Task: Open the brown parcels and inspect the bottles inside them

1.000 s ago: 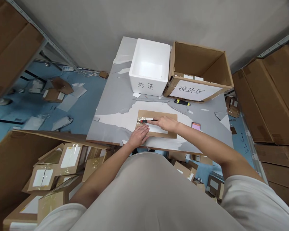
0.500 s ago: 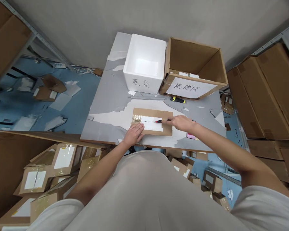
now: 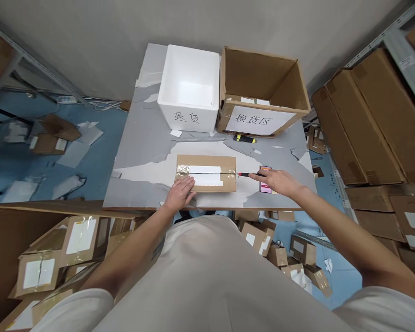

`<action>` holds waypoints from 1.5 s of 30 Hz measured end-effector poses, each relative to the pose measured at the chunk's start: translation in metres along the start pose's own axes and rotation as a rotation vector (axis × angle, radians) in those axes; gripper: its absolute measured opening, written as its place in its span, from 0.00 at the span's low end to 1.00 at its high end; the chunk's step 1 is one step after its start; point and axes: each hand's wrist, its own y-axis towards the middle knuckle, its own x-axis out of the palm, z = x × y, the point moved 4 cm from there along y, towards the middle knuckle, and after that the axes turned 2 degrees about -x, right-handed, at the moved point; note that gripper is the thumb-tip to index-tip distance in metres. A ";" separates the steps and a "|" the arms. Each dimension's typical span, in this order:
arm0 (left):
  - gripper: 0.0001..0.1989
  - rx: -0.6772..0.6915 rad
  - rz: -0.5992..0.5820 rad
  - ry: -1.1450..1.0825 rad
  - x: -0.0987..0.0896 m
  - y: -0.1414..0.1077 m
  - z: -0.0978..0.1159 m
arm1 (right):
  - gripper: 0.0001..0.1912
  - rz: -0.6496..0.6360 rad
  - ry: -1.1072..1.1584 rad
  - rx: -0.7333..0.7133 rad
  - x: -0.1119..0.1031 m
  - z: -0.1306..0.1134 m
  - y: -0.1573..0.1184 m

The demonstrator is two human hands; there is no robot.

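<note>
A small cardboard box (image 3: 207, 188) lies flat on the table, with a white label (image 3: 204, 169) and shiny tape on its top. A dark slit runs lengthwise along the middle of the label to the box's right end. My left hand (image 3: 180, 191) rests on the box's front left part, fingers stretched out and holding nothing. In my right hand (image 3: 278, 181) is a slim black utility knife (image 3: 245, 174) with a red front end. Its tip is just off the right end of the box. Partly under my right hand lies a phone (image 3: 265, 186) with a pink screen.
Behind the box stand a white foam bin (image 3: 193, 113) and a large open carton (image 3: 264, 120), both with handwriting. A black-and-yellow cutter (image 3: 245, 139) lies in front of them. Parcels (image 3: 81, 237) fill a big carton at lower left. More boxes (image 3: 256, 235) lie on the floor.
My right hand has drawn the knife rightward along the label and past the box's right end. The slit now spans the top. My left hand stays on the box; the view has shifted.
</note>
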 end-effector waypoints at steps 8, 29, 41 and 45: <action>0.21 0.035 0.027 0.025 -0.006 0.001 0.005 | 0.24 0.302 0.523 0.245 0.052 -0.003 -0.032; 0.65 -0.261 0.073 -0.035 -0.018 0.033 -0.021 | 0.34 0.561 1.903 0.590 0.126 -0.037 0.019; 0.66 -0.285 0.036 -0.068 -0.016 0.031 -0.021 | 0.37 0.396 1.842 0.615 0.135 -0.034 -0.002; 0.66 -0.310 0.028 -0.050 -0.017 0.032 -0.020 | 0.37 0.313 1.865 0.593 0.139 -0.053 -0.013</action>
